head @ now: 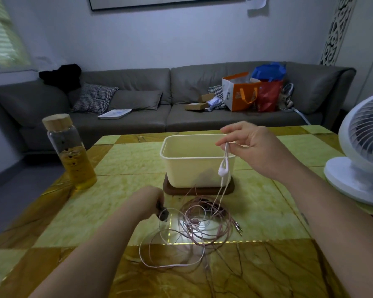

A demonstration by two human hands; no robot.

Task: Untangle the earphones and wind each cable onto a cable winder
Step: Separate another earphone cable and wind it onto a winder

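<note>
The left hand [148, 201] and right hand [253, 147] are being shown with bare forearms; a small dark mark [305, 218] is being borne on the right forearm.

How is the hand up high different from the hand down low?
The right hand is raised before the cream plastic tub; the left hand is low over the yellow tabletop. The right hand pinches a thin white earphone cable; the left hand grips a small dark object. Both hold something.

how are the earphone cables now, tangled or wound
Tangled: the cables lie in loose, crossing loops on the table.
</note>
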